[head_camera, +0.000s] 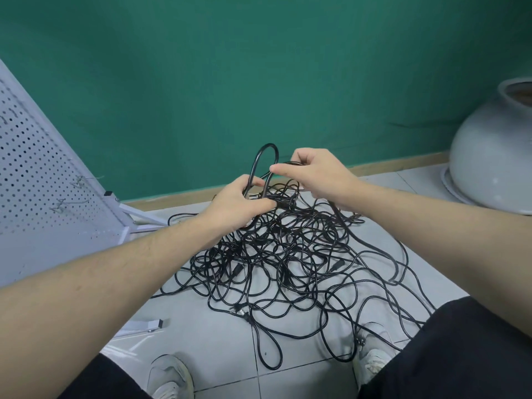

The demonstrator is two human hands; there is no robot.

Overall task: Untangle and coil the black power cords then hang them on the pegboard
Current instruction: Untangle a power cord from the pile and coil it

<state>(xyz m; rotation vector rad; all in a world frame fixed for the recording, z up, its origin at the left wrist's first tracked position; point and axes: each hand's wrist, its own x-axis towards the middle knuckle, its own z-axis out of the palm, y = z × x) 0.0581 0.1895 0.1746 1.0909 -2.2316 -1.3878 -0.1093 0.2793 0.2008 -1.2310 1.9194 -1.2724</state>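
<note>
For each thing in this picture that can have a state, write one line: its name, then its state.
Left hand: closed around a raised loop of cord.
Right hand: pinching cord strands above the pile.
Black power cords: tangled in a heap on the floor tiles, uncoiled.
Pegboard: standing at the left, hooks bare, no cord hung.
Grey pot: tipped on its side.

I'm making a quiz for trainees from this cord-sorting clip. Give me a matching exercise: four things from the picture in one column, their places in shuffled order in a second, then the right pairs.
Things
1. pegboard
2. grey pot
3. cord pile
4. cord loop

Places
A. lifted between the left hand and the right hand
B. spread on the floor tiles
C. far left, leaning
D. far right, by the green wall

Pairs: 1-C, 2-D, 3-B, 4-A
</note>
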